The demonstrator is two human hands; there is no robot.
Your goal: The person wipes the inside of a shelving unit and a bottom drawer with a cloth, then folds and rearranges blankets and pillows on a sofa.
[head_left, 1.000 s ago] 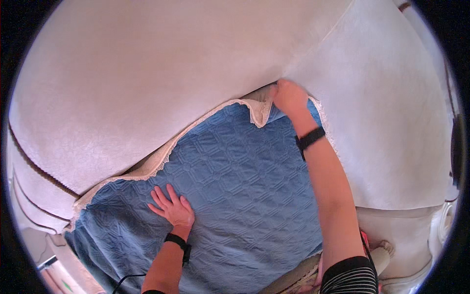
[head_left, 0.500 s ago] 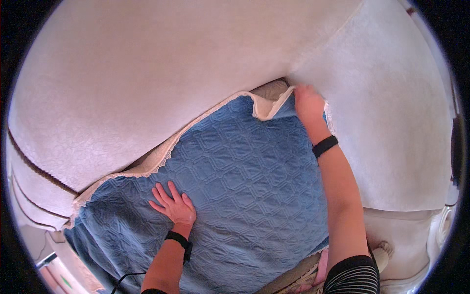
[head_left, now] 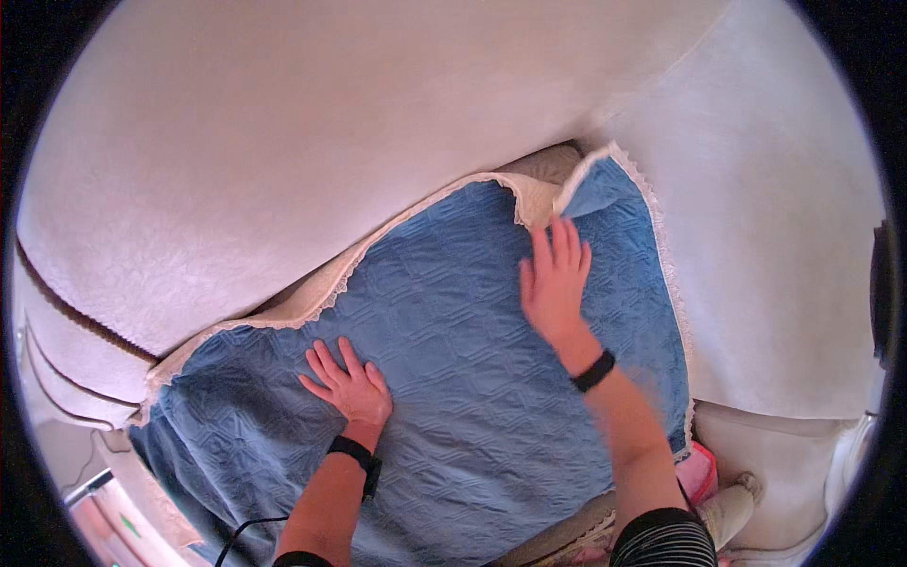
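1. The left hand (head_left: 348, 386) lies flat, palm down and fingers spread, on the blue quilted cover (head_left: 453, 378); it grips nothing.
2. The right hand (head_left: 553, 279) is also open, fingers straight and close together, pressed on the cover near its far corner. It is slightly blurred, so its fingertips are hard to make out exactly.
3. Each wrist wears a black band (head_left: 593, 370). A thin black cable (head_left: 248, 529) runs from the left forearm to the lower edge, where it is cut off.
4. The blue quilted cover is spread over the seat of a cream sofa (head_left: 283, 161), reaching from the lower left to the upper right. Its pale lace edging (head_left: 340, 283) follows the sofa back. At the far corner a flap is turned over, showing the pale underside (head_left: 539, 200).
5. Where cover and backrest meet, a strip of seat cushion shows; the rest of the seat is hidden beneath the cover.
6. The sofa arm (head_left: 784, 246) rises on the right, and the lens rim cuts it off.
7. At the lower right, something pink (head_left: 699, 472) peeks out beside the striped sleeve (head_left: 666, 539); what it is cannot be told.
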